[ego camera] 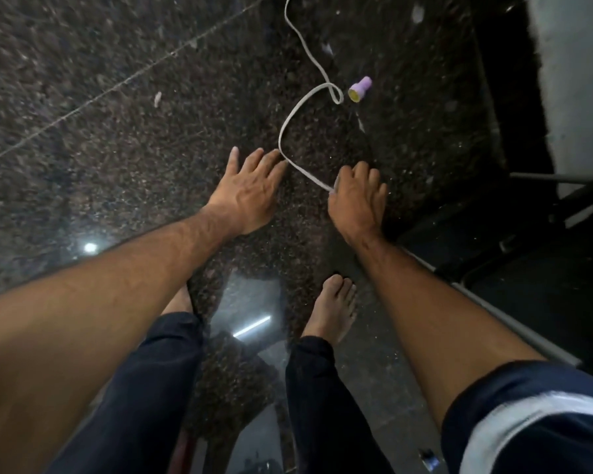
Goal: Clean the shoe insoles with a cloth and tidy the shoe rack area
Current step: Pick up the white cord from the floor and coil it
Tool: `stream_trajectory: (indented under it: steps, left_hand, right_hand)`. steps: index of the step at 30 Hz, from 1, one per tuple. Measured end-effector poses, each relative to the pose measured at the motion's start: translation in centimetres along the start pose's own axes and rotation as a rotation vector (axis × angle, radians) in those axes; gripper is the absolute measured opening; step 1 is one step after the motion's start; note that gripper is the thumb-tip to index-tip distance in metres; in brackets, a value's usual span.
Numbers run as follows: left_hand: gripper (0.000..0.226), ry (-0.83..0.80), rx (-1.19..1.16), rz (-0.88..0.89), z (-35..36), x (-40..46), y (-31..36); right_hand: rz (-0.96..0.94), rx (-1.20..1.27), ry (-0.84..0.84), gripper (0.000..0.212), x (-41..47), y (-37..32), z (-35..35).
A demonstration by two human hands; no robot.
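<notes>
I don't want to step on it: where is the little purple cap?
In the head view the purple cap lies on the dark floor, upper right of centre, just right of the white cord's loop and beyond the right hand.

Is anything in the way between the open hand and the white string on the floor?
No, nothing visible is in the way. The left hand lies open over the dark floor, its fingertips right at the bend of the white string. The right hand already pinches the string's end. The small purple cap lies farther off, beside the loop.

Glossy speckled stone floor (117,138), flat white lace (297,114), perhaps cloth, smooth lilac plastic cap (360,88)
</notes>
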State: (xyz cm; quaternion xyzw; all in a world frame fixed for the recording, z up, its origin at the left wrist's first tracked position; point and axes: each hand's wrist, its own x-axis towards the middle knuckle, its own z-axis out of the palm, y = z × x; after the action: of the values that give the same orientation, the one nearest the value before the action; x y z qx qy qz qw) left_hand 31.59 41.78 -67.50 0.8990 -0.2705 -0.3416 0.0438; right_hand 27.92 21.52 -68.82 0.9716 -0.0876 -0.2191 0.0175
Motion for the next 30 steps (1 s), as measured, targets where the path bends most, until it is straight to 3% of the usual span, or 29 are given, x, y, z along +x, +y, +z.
stream_trajectory:
  steps: [4,8,10,13,20,22,25,30]
  left_hand:
    - [0.075,-0.005,-0.016,0.002,-1.1,-0.3,0.5]
    - [0.079,0.044,-0.077,0.037,-4.1,-2.0,1.1]
    - [0.078,0.069,-0.24,0.042,-6.3,-3.3,1.5]
    - [0.064,0.015,-0.602,0.064,-10.5,-6.4,2.5]
    - [0.014,-0.062,-0.794,0.095,-26.8,-18.2,4.6]
    - [0.017,-0.014,-0.79,0.142,-32.0,-21.5,4.8]
    - [0.045,0.074,-0.798,0.223,-39.8,-26.3,6.3]
    - [0.025,-0.001,-0.939,0.321,-51.4,-33.3,11.0]
  right_hand:
    - [-0.009,0.034,-0.119,0.027,-0.1,-0.6,-1.2]
    - [0.171,0.674,-0.423,0.015,-1.5,-1.6,-4.9]
    - [0.23,0.915,-0.462,0.003,-3.3,-2.4,-8.1]
    - [0.287,1.15,-0.41,0.016,-6.7,-3.5,-14.3]
    - [0.155,1.353,-0.405,0.021,-14.9,-3.5,-34.9]
    - [0.12,1.365,-0.37,0.018,-17.1,-3.1,-41.0]
    - [0.119,1.349,-0.254,0.007,-21.2,-2.1,-49.7]
    - [0.213,1.239,0.0,0.013,-28.0,-0.3,-60.0]
